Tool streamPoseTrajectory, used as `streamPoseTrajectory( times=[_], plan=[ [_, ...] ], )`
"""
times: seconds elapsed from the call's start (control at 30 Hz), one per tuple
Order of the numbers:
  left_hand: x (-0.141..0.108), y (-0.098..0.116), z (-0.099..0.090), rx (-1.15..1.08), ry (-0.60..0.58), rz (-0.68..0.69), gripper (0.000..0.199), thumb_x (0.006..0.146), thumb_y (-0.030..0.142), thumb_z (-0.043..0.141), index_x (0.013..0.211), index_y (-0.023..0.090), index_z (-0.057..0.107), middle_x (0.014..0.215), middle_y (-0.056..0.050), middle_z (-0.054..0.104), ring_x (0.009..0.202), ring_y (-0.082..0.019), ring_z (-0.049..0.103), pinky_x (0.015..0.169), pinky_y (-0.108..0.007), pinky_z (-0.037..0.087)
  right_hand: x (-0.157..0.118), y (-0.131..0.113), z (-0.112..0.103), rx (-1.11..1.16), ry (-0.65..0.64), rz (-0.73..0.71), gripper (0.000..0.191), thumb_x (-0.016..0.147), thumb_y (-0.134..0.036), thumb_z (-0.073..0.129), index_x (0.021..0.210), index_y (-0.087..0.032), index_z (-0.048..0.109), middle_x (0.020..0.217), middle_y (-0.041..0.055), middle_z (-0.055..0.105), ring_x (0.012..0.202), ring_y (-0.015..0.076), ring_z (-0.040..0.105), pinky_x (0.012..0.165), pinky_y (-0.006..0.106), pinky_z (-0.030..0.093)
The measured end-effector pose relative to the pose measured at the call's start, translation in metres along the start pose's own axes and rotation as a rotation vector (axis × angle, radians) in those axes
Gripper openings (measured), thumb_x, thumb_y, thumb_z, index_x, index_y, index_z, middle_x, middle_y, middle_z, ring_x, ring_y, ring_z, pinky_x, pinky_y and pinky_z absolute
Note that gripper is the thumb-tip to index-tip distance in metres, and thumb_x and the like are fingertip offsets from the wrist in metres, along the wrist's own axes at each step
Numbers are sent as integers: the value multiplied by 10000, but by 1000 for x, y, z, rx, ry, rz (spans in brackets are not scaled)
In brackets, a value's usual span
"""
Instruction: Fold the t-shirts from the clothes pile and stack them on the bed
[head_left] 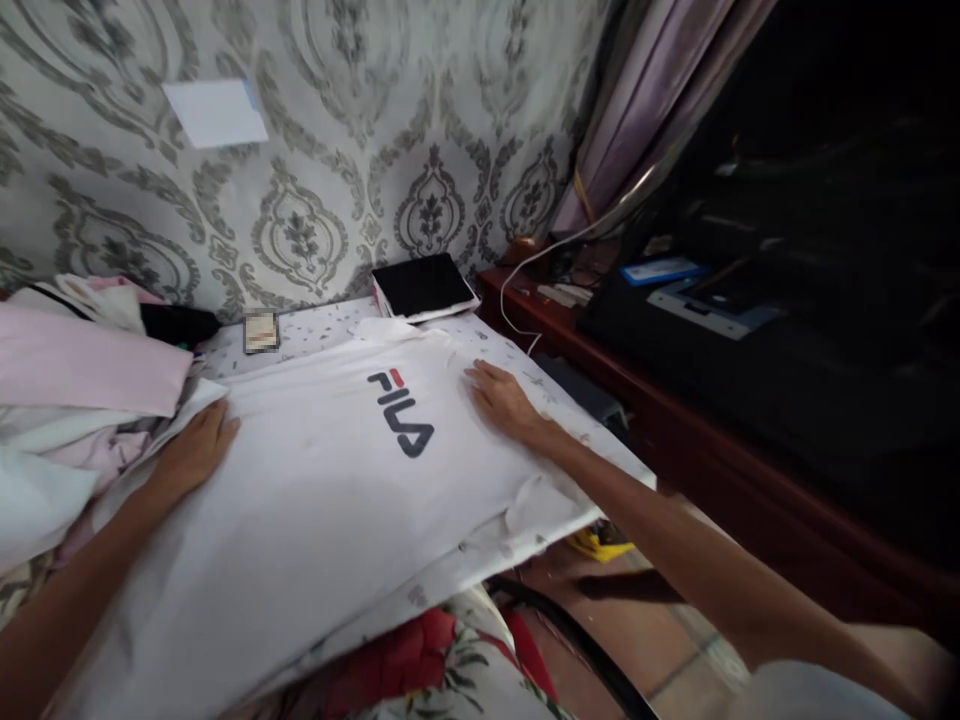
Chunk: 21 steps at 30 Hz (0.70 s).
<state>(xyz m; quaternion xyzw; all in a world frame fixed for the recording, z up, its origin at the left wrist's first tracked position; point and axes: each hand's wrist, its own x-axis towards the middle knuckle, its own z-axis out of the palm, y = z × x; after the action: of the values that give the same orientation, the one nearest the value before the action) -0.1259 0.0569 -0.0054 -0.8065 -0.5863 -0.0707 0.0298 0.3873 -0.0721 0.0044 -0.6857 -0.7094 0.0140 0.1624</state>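
Observation:
A white T-shirt (315, 500) with a dark and red FILA print lies spread over a table with a patterned white cover (555, 385). My left hand (196, 445) rests on the shirt's left edge, fingers stretched out, close to a heap of clothes. Near the neck and sleeve end, my right hand (499, 398) lies flat on the fabric to the right of the print. Neither hand grips anything that I can see. Some fabric is bunched at the shirt's right front corner.
Piled clothes (82, 370), a pink piece on top, stand at the left. A black-topped box (424, 288) and a small blurred card (261, 332) sit against the wall. At right, a dark red cabinet (555, 320) carries a large black screen (810, 230); a white cable (514, 300) hangs there.

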Motion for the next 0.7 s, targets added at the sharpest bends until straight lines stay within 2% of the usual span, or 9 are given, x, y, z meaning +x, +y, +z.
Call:
streamPoseTrajectory(
  times=[0.1,0.27,0.37,0.47,0.57,0.63,0.7],
  plan=[
    [-23,21,-1,11,-27,49,575,1010,436,280,1442,98,454,1536,-186,465,1463,-337,371,1145,-552,377,-34,11,-6,66,45,37,458,987,-269,419,1413,-136,522,1545,192,437,1426,294,417,1159,503,357],
    [-82,80,-4,-57,-101,389,579,1016,484,295,1525,228,399,1634,-109,324,1513,-292,281,1212,-560,253,-112,21,-9,-22,75,235,563,939,-502,515,1374,-144,527,1460,208,507,1359,353,465,1092,522,408],
    [-105,111,-9,-86,-118,567,562,1020,481,345,1548,290,369,1638,-68,318,1517,-268,273,1234,-551,213,-146,12,-11,-76,129,263,491,898,-536,539,1199,-153,599,1289,204,604,1241,360,535,1020,517,445],
    [-117,136,-16,-113,-137,729,581,1015,454,412,1575,360,292,1638,-32,311,1502,-272,310,1222,-571,263,-162,3,-20,-15,150,281,275,880,-477,503,885,-220,601,974,140,669,977,313,624,875,460,496],
    [-122,151,-23,-139,-127,850,672,976,465,488,1585,432,206,1636,13,283,1477,-279,359,1223,-540,325,-166,6,-34,146,43,380,231,830,-451,496,698,-262,494,653,36,592,645,231,582,645,362,477],
    [-121,150,-26,-147,-110,858,690,961,460,502,1575,474,189,1620,63,295,1455,-265,395,1226,-462,360,-166,13,-41,310,-30,450,261,800,-482,512,666,-267,451,551,-8,521,534,190,511,538,310,422],
    [-115,137,-26,-136,-85,803,660,968,431,485,1561,504,205,1603,98,325,1437,-246,422,1217,-421,379,-168,22,-45,466,-81,502,309,778,-532,523,651,-267,427,517,-22,489,496,172,470,471,281,372]
  ],
)
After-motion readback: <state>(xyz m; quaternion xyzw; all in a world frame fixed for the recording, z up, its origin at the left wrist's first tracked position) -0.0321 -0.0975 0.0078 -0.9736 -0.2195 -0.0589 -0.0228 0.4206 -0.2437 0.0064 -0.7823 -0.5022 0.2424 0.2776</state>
